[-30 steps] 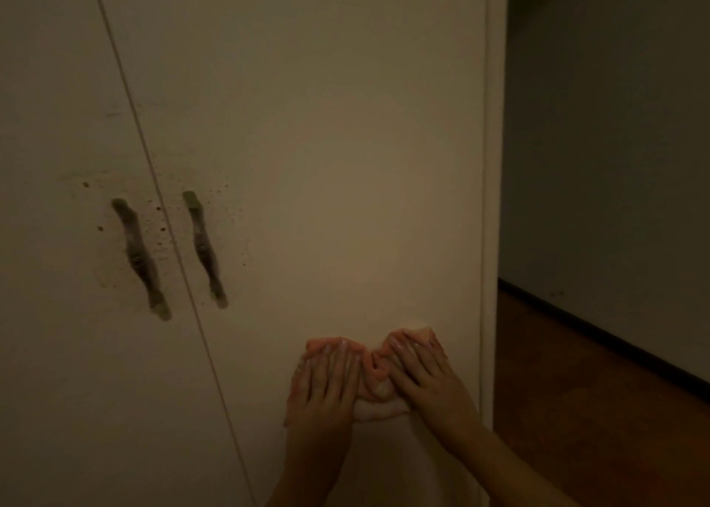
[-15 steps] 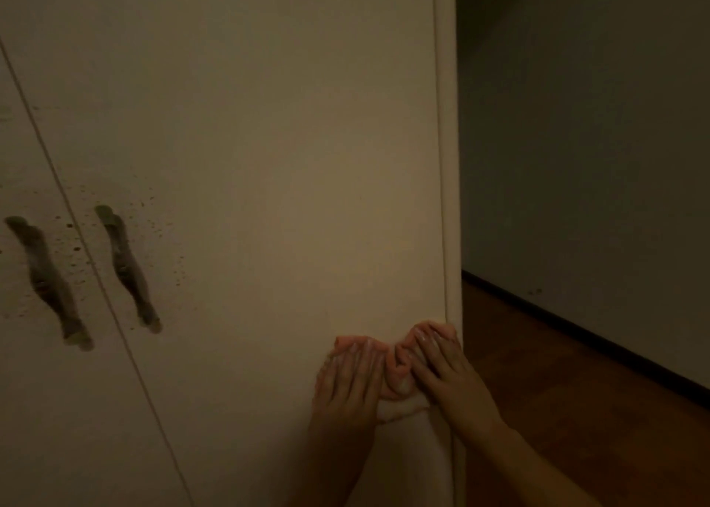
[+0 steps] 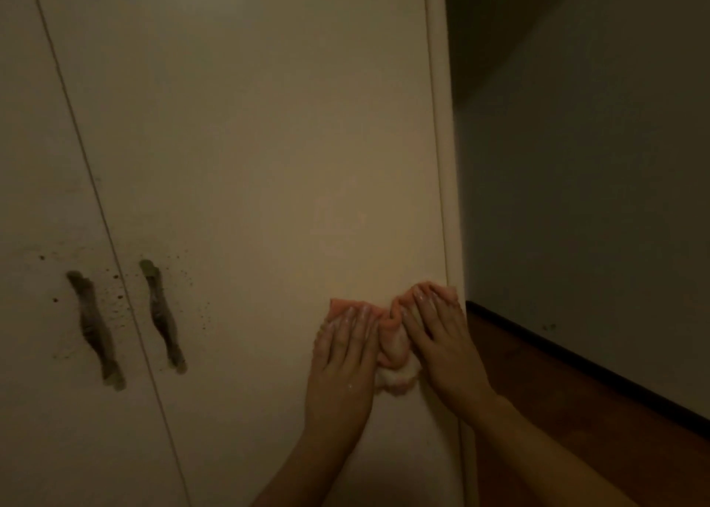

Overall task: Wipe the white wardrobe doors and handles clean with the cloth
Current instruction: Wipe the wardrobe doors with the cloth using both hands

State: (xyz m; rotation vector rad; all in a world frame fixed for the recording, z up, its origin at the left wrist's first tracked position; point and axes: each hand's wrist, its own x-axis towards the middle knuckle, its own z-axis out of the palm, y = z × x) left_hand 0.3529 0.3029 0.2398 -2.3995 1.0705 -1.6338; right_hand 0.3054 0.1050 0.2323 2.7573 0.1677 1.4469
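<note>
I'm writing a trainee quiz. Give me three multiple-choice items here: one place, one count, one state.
1. The crumpled pink cloth lies: A) by the right edge of the white wardrobe door B) on a handle C) on the floor.
2. Dark curved metal handles in view: A) one B) two C) four.
3. The left hand and right hand: A) press flat on the cloth B) hang idle C) grip handles.
Answers: A, it meets the edge strip; B, one per door; A, straight fingers lie on it.

No lettering, label, brand, number or sign can be read on the wardrobe doors, the handles or the cloth.
</note>
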